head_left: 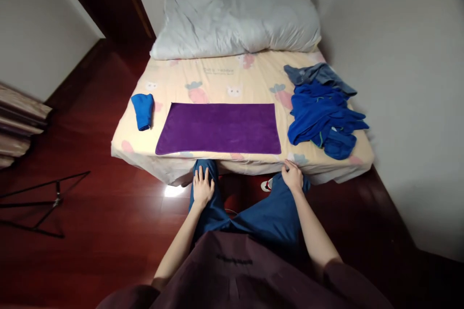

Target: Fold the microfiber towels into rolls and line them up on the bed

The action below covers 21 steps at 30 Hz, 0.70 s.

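The left hand (203,187) rests spread and empty; the right hand (293,177) appears empty, its contact with the bed's (165,79) front edge unclear. A knee (214,168) bump could rumple the purple cloth (221,128).

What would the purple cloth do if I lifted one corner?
The purple cloth would probably flop and droop, since it lies thin and flat on the bed. Being so thin, it's likely light for its size. Its matte surface suggests little slipping.

Sits with 2 bare forearms (179,245) reaching forward, well apart, rests left hand (203,189) palm-down on left knee (213,170) with fingers (200,174) slightly spread, lays right hand (293,177) palm-down on right knee (306,185) with fingers loosely bent.
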Each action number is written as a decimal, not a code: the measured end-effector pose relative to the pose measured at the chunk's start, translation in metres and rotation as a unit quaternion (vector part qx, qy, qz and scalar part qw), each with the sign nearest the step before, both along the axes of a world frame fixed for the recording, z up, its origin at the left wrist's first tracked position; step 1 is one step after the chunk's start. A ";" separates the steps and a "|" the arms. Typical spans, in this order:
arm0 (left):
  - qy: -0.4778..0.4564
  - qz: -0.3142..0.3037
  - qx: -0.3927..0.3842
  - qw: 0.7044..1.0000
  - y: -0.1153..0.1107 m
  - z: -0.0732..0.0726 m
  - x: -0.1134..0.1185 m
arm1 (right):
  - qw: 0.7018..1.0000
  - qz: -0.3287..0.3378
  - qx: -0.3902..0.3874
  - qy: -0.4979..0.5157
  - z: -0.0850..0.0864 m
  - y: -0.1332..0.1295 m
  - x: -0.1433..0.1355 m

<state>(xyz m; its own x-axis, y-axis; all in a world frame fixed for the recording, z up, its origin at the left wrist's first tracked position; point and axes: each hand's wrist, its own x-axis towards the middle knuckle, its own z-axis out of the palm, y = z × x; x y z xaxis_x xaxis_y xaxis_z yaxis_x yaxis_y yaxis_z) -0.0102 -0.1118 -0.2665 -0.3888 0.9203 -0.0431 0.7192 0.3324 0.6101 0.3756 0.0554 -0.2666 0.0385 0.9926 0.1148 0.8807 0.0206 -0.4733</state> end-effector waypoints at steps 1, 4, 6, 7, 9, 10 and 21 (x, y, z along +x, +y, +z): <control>-0.008 0.008 0.003 1.000 0.000 0.001 -0.002 | 1.000 -0.017 -0.006 0.001 0.003 -0.003 -0.001; -0.021 0.027 0.005 0.999 -0.001 0.002 -0.002 | 1.000 -0.018 -0.008 -0.019 0.014 -0.016 -0.009; -0.026 0.028 0.005 0.999 0.000 0.003 0.001 | 0.999 0.014 -0.003 -0.042 0.021 -0.029 -0.014; -0.031 0.027 0.008 0.999 0.000 0.004 0.002 | 0.998 0.026 -0.002 -0.051 0.024 -0.035 -0.015; -0.054 0.024 0.029 0.998 0.000 0.005 0.005 | 0.997 0.042 -0.006 -0.059 0.027 -0.049 -0.016; -0.072 0.021 0.048 0.996 0.000 0.005 0.007 | 0.997 0.051 -0.011 -0.059 0.027 -0.055 -0.015; -0.616 0.157 0.067 0.769 0.041 0.014 0.058 | 0.984 0.111 -0.100 -0.094 0.038 -0.063 -0.060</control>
<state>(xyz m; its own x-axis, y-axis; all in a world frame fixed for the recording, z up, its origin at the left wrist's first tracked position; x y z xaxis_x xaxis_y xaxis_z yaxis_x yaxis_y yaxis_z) 0.0482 -0.0707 -0.2524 -0.3315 0.8181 -0.4699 -0.5356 0.2469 0.8076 0.3156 -0.0073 -0.2282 -0.1848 0.9778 -0.0988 0.9376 0.1453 -0.3158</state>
